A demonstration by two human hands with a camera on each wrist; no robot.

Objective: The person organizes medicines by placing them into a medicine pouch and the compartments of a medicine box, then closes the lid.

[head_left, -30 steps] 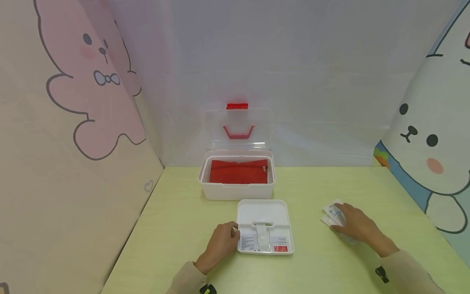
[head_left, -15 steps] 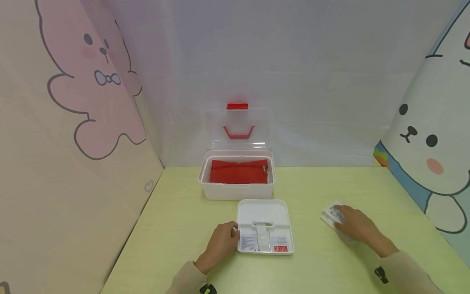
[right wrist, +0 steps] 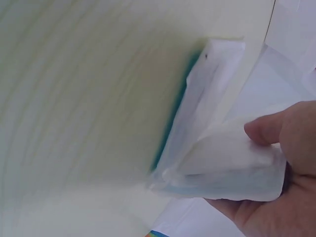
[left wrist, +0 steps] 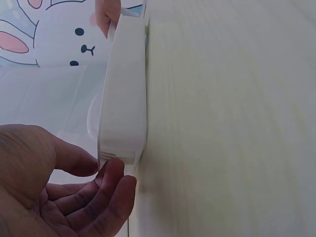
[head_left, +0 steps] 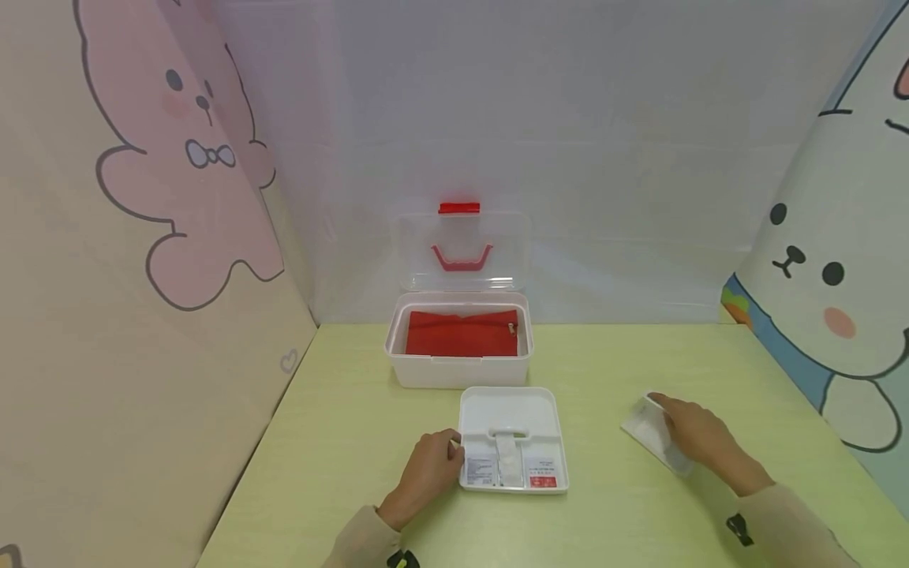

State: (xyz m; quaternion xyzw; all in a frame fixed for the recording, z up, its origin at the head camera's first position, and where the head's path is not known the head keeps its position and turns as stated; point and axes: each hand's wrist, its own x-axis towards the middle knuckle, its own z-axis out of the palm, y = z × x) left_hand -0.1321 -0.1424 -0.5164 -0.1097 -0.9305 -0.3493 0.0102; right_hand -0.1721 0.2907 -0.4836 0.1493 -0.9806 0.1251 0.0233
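The right hand (head_left: 703, 435) holds a white packet (head_left: 651, 427) on the right side of the pale yellow surface (head_left: 604, 513), thumb on one face and fingers behind it. The right wrist view shows the gripped part raised, with another white length bearing a teal edge (right wrist: 174, 121) slanting away beneath; whether this is one folded packet or two cannot be told. The left hand (head_left: 426, 467) pinches the left edge of a shallow white tray (head_left: 504, 406), its thumb and fingertips closed narrowly there. The tray lies near the middle, well apart from the white packet. In its near half sit a grey-printed packet (head_left: 480, 471) on the left, a clear strip (head_left: 508, 461) in the middle and a red-and-white packet (head_left: 543, 472) on the right. Just beyond the tray, slightly to the left, stands a white box (head_left: 458, 372) with a red pouch (head_left: 458, 335) inside, a zip pull (head_left: 511, 328) at the pouch's right end. The clear lid (head_left: 412, 252) stands upright at the box's far side, bearing a red handle (head_left: 462, 266) and a red latch (head_left: 459, 208) along its top. A pale sheet (head_left: 604, 197) hangs at the far side; a pink cartoon bear (head_left: 202, 189) decorates the left wall, and a white cartoon animal (head_left: 866, 221) the right.
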